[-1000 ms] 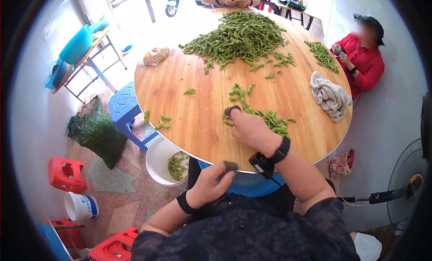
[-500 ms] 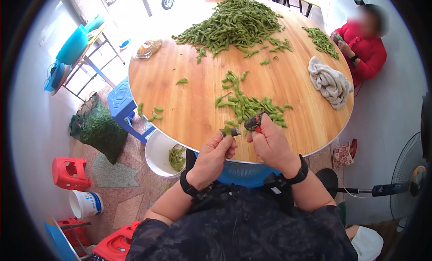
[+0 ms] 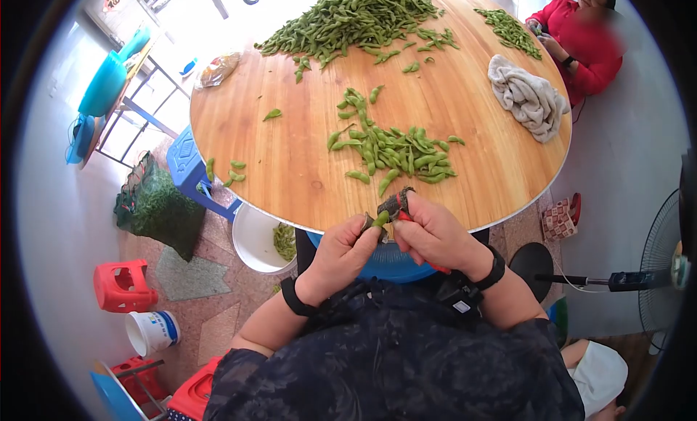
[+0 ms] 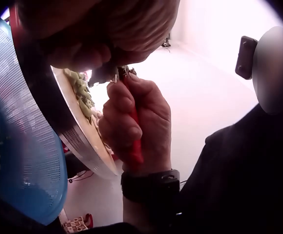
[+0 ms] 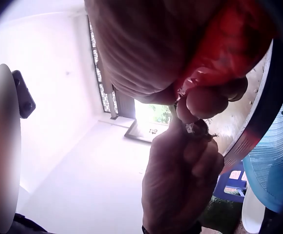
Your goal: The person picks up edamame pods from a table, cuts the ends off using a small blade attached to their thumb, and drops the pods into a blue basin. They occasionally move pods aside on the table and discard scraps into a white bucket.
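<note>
Just past the table's near edge, my left hand [image 3: 340, 252] pinches a green soybean pod [image 3: 381, 218] between thumb and forefinger, a dark wrap around the finger. Close beside it, my right hand [image 3: 439, 238] curls around a red-handled tool [image 4: 135, 129], its working end hidden among the fingers. Dark covering also wraps the right forefinger. The two hands meet at the pod. A small spread of loose pods [image 3: 410, 152] lies on the round wooden table [image 3: 290, 167] in front of them. Below the hands sits a blue mesh basket [image 4: 31, 131] with green bits inside.
A large heap of pods [image 3: 356, 21] covers the table's far side. A crumpled cloth [image 3: 528, 98] lies at the right, near a person in red [image 3: 592, 50]. A white bucket [image 3: 250, 243] and a blue stool [image 3: 187, 163] stand at the left; a fan [image 3: 661, 268] stands right.
My right hand has come back from the loose pods to my left hand, now with the red-handled tool. The left hand has taken hold of a pod, and both have drawn nearer the body.
</note>
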Demonstrator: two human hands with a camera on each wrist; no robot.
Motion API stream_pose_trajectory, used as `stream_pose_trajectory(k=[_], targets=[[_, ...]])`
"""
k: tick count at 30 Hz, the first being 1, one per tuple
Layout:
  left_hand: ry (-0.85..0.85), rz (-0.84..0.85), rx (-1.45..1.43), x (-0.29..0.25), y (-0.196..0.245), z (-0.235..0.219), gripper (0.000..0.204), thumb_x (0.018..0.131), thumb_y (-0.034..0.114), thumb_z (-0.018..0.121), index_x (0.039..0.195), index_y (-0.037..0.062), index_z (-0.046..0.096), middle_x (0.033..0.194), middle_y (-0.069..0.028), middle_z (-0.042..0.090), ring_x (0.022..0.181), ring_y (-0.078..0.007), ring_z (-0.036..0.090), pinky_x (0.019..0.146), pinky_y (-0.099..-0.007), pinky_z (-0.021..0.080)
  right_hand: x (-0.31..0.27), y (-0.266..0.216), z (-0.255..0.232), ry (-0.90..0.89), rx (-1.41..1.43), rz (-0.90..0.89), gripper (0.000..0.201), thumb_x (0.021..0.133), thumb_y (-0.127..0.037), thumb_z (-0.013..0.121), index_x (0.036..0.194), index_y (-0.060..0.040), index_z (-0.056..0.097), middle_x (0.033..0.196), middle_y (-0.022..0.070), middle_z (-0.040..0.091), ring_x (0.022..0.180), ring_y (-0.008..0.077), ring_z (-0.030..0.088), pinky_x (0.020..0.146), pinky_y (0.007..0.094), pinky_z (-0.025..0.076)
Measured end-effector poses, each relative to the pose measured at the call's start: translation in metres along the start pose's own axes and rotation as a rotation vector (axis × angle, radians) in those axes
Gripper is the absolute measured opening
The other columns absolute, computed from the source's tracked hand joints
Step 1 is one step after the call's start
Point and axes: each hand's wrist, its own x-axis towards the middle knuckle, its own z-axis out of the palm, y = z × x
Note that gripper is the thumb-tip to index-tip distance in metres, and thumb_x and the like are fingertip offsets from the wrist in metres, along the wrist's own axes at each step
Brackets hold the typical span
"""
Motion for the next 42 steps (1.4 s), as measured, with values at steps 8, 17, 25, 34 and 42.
stream_pose_trajectory(k=[8, 17, 25, 34, 42], targets=[[0.023, 0.251, 0.455, -0.002, 0.003, 0.0, 0.018, 0.095, 0.011, 0.055, 0.08, 0.001, 0.051, 0.066, -0.0034, 0.045, 0.059, -0.0129, 0.043, 0.054, -0.0288, 0.036, -0.008, 0.0, 0.0, -0.027, 0.009, 0.061, 0.007, 0.092, -0.011, 0.043, 0.093, -0.0051, 0.044, 0.063, 0.0022, 0.053, 0.043, 0.0084, 0.049, 0.039, 0.0235, 0.039], [-0.368, -0.401, -0.701, -0.008, 0.003, -0.008, 0.019, 0.1, 0.022, 0.048, 0.094, 0.0054, 0.054, 0.075, 0.0009, 0.05, 0.063, -0.0094, 0.048, 0.059, -0.0227, 0.039, -0.014, 0.001, 0.007, -0.162, 0.528, 0.176, 0.009, 0.096, -0.012, 0.045, 0.101, -0.0073, 0.05, 0.064, -0.0006, 0.052, 0.043, 0.005, 0.047, 0.039, 0.0183, 0.037], [0.104, 0.292, 0.577, -0.008, 0.011, -0.006, 0.037, 0.08, 0.033, 0.077, 0.083, 0.0029, 0.056, 0.065, -0.0021, 0.045, 0.056, -0.0101, 0.043, 0.048, -0.0263, 0.035, -0.011, 0.019, 0.005, 0.319, -0.433, -0.424, 0.01, 0.09, -0.012, 0.057, 0.093, -0.0044, 0.051, 0.062, 0.0117, 0.051, 0.049, 0.0258, 0.054, 0.046, 0.0328, 0.044], [-0.305, -0.017, 0.088, -0.004, 0.004, -0.012, 0.024, 0.098, 0.024, 0.053, 0.087, 0.0024, 0.056, 0.07, -0.0006, 0.054, 0.064, -0.008, 0.05, 0.057, -0.025, 0.041, -0.015, 0.0, 0.004, -0.058, -0.111, -0.008, 0.012, 0.092, -0.013, 0.054, 0.09, -0.002, 0.05, 0.066, 0.0066, 0.054, 0.049, 0.0174, 0.055, 0.044, 0.0304, 0.042], [-0.266, -0.297, -0.286, -0.009, -0.003, -0.013, 0.023, 0.102, 0.022, 0.043, 0.097, 0.0032, 0.056, 0.084, -0.0034, 0.06, 0.069, -0.0105, 0.057, 0.066, -0.0227, 0.047, -0.013, 0.015, 0.006, -0.022, 0.346, 0.093, 0.008, 0.094, -0.013, 0.051, 0.093, -0.005, 0.053, 0.069, 0.0007, 0.053, 0.046, 0.0058, 0.049, 0.04, 0.0202, 0.037]])
